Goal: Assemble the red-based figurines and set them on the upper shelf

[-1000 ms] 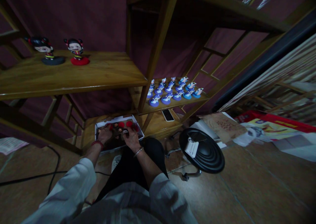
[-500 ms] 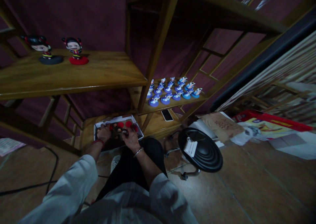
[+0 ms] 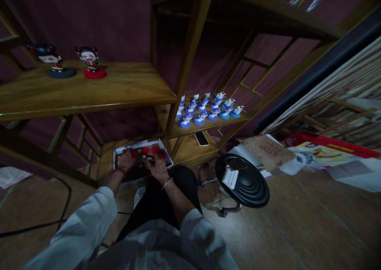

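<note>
A low white cardboard box (image 3: 169,161) on the bottom shelf holds several small figurines (image 3: 144,156) with black hair and red round bases. My left hand (image 3: 126,161) reaches into the box's left side, fingers curled down among the figurines; what they close on is hidden. Inside the right part, my right hand (image 3: 160,170) pinches a dark-haired figurine (image 3: 150,159) between thumb and fingers. Beside that hand a red round base (image 3: 154,149) shows. The box's near part is dark and partly covered by my arms.
Two larger figurines (image 3: 89,61) stand on the upper wooden shelf (image 3: 127,83). Several purple and blue figurines (image 3: 200,118) fill a shelf to the right, above a phone (image 3: 201,138). A round black stool (image 3: 253,186) carries a white object (image 3: 230,178). Boxes and bags lie on the floor at right.
Both hands stay in the box in nearly the same positions. Only a very slight shift of the view shows.
</note>
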Demonstrator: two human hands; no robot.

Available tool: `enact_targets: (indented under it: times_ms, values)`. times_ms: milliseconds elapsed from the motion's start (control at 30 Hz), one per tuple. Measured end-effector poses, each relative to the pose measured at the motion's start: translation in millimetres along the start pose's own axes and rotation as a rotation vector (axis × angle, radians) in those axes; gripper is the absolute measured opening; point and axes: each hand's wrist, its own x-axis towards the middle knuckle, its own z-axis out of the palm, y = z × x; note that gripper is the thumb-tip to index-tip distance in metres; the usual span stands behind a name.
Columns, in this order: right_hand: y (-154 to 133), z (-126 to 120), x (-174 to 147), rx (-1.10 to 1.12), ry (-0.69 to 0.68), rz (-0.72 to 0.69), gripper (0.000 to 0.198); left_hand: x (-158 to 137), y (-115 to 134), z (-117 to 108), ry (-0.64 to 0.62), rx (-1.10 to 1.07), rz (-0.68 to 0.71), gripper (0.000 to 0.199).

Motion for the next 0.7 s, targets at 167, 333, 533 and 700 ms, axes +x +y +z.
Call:
enact_targets:
  times_ms: [167,333,533,700]
  values:
    - [-0.4,-1.5,-0.7,-0.004,0.003,-0.008,0.032,-4.5,4.4,-5.8,-0.016,0.01,0.022,0.048]
    - [-1.9,-2.7,-1.2,-0.012,0.01,-0.004,0.032,-7.7,7.9,-10.2,-0.023,0.01,0.007,0.045]
    - [-3.4,-3.2,-0.8,-0.02,0.017,-0.014,0.032,-7.6,8.3,-9.9,-0.02,-0.028,-0.013,0.045]
    - [-3.6,-3.1,-1.3,-0.021,0.019,-0.007,0.032,-6.7,8.0,-8.8,-0.035,-0.078,-0.015,0.038]
